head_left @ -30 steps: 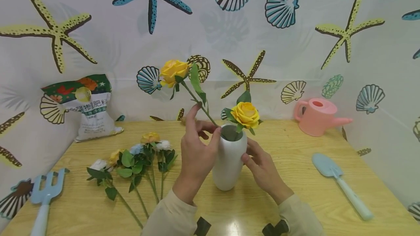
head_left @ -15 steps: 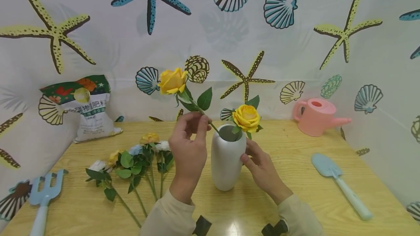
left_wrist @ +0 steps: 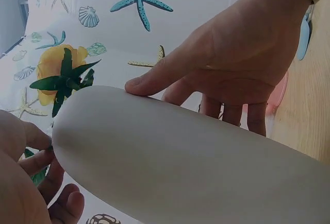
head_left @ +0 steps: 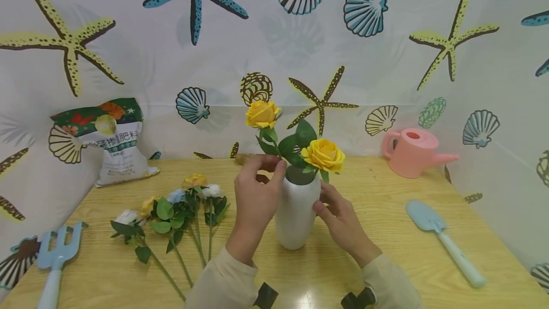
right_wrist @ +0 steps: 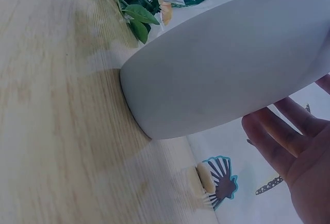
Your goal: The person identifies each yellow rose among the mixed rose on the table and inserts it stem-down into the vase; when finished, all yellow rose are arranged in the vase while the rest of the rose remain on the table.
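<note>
Nearby, loose flowers (head_left: 165, 209) lie between fork (head_left: 59, 254) and vase (head_left: 296, 218).

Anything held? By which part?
Left hand pinches the higher yellow rose by its stem; right hand grips the white vase by its side.

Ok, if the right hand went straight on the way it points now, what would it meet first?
The vase, most likely at once: the right hand has its thumb on the vase's side and its fingers reaching behind. Depth there is unclear, so those fingers might slide past the back.
</note>
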`<state>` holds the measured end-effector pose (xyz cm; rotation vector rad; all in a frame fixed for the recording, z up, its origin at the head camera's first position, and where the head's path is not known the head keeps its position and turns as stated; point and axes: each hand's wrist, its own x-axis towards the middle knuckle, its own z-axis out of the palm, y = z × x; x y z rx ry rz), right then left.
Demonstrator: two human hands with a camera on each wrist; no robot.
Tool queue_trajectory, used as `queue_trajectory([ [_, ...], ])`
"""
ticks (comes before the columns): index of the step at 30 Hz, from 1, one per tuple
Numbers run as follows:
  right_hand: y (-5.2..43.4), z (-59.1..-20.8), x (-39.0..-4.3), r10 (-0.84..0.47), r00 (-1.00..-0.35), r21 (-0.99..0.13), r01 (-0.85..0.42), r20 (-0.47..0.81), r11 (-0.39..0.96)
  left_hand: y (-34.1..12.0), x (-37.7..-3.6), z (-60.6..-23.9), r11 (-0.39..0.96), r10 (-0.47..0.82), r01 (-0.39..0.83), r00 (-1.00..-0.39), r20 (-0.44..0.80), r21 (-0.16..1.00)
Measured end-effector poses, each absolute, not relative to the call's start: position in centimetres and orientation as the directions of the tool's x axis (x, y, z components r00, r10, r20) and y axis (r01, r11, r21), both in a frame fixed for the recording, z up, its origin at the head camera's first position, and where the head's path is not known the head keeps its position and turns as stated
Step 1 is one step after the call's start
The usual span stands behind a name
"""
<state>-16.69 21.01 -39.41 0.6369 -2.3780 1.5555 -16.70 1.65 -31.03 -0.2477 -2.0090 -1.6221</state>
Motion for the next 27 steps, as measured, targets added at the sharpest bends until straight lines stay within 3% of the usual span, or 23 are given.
queue_trajectory([
  [11,20.86,-39.38,-16.64,-0.224,-0.891,-0.812,-0.452,0.395,0.368,2.24,-17.06,-30.92,0.169,-0.188,0.301,-0.925,0.331,0.938],
  [27,20.76,-39.48,-16.66,-0.225,-0.888,-0.808,-0.458,0.401,0.371,1.81,-16.92,-31.34,0.165,-0.138,0.321,-0.929,0.344,0.933],
])
